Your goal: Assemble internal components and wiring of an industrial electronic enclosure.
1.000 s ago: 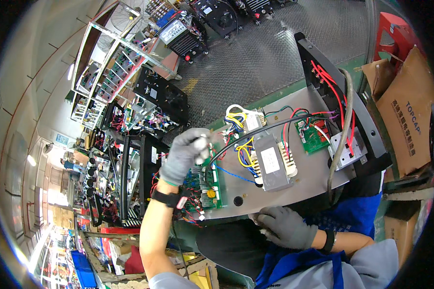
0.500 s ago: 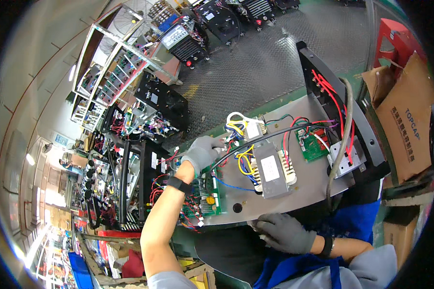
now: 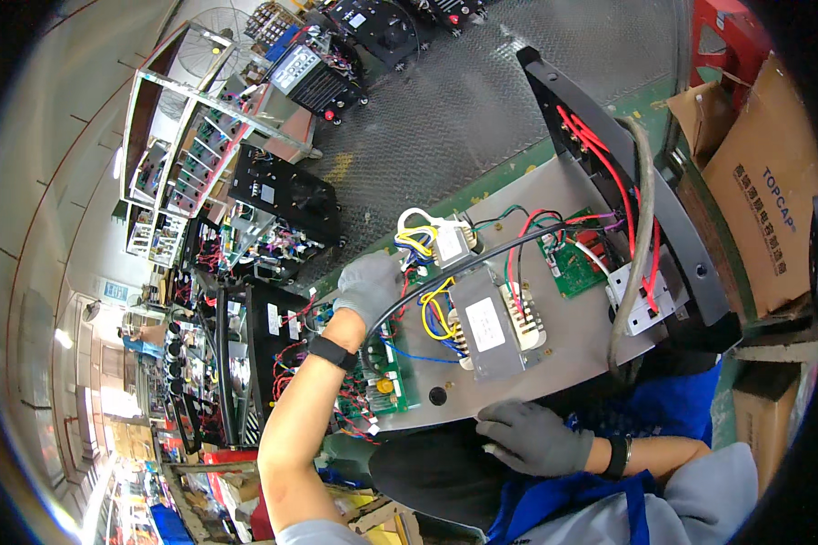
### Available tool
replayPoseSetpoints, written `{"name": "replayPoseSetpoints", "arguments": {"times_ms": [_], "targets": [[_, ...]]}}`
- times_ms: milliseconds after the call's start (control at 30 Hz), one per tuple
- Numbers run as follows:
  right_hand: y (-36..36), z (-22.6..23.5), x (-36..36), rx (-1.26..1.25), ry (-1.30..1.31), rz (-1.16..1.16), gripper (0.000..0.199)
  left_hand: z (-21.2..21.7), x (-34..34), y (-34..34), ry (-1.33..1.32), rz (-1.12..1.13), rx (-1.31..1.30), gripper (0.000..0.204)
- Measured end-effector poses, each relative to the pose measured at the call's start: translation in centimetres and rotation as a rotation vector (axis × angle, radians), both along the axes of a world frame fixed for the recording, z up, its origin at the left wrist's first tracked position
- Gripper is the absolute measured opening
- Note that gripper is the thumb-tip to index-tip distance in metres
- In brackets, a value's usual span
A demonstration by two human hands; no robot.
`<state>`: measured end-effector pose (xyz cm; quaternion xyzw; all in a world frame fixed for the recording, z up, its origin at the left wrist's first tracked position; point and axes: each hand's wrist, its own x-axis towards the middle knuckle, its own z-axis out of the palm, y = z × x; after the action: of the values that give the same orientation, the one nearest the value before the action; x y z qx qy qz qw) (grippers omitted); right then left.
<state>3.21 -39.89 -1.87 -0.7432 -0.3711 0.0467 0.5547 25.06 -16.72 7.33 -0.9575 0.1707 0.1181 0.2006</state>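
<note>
A grey metal chassis plate (image 3: 573, 336) lies in front of me with two transformers (image 3: 495, 322) and green circuit boards (image 3: 577, 263) wired by red, yellow and blue leads. My left hand (image 3: 370, 286), in a grey glove, reaches over the plate's far left part and grips a thick black cable (image 3: 463, 268) that curves across toward the right. My right hand (image 3: 532, 438), also gloved, rests flat on the plate's near edge, fingers spread, holding nothing. A black front panel (image 3: 609, 182) stands upright at the plate's right end.
Black machine housings (image 3: 286, 204) with loose wiring stand to the left on the bench. A metal rack (image 3: 195, 136) and more units sit further back on the checker-plate floor. Cardboard boxes (image 3: 759, 200) are stacked at the right.
My left hand has moved up and to the right along the plate's far left side, still on the black cable. My right hand has stayed at the near edge.
</note>
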Motion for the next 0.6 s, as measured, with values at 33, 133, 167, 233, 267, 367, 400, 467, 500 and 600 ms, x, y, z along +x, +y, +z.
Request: {"name": "replayPoseSetpoints", "arguments": {"times_ms": [33, 133, 167, 233, 267, 367, 400, 467, 500, 600], "targets": [[0.0, 0.0, 0.0, 0.005, 0.008, 0.002, 0.029, 0.2, 0.1, -0.5, -0.008, -0.023, 0.037, 0.015], [-0.1, -0.3, 0.1, 0.010, 0.013, 0.005, 0.029, 0.6, 0.8, -1.9, 0.094, -0.024, 0.180, 0.019], [-0.1, -0.5, 0.1, 0.013, 0.013, 0.004, 0.029, 0.6, 1.0, -2.2, 0.116, -0.024, 0.232, 0.020], [0.1, -0.8, 0.0, 0.019, 0.014, 0.003, 0.029, 0.8, 1.2, -2.8, 0.170, -0.017, 0.258, 0.022], [0.1, -0.8, 0.0, 0.019, 0.013, 0.007, 0.030, 1.0, 1.1, -2.8, 0.166, -0.021, 0.249, 0.023], [0.2, -1.1, -0.1, 0.020, 0.009, 0.014, 0.032, 1.3, 0.9, -2.4, 0.161, -0.040, 0.188, 0.024], [0.3, -1.3, -0.1, 0.023, 0.008, 0.015, 0.032, 1.3, 0.9, -2.0, 0.161, -0.047, 0.161, 0.024], [0.3, -1.2, 0.0, 0.030, 0.009, 0.016, 0.032, 0.6, 0.8, -0.9, 0.120, -0.056, 0.094, 0.025], [0.2, -0.9, 0.1, 0.035, 0.012, 0.018, 0.031, 0.3, 0.9, -0.6, 0.101, -0.062, 0.059, 0.026], [0.1, -0.9, 0.1, 0.036, 0.006, 0.016, 0.031, 1.1, 0.5, -1.4, 0.091, 0.033, -0.004, 0.024]]}}
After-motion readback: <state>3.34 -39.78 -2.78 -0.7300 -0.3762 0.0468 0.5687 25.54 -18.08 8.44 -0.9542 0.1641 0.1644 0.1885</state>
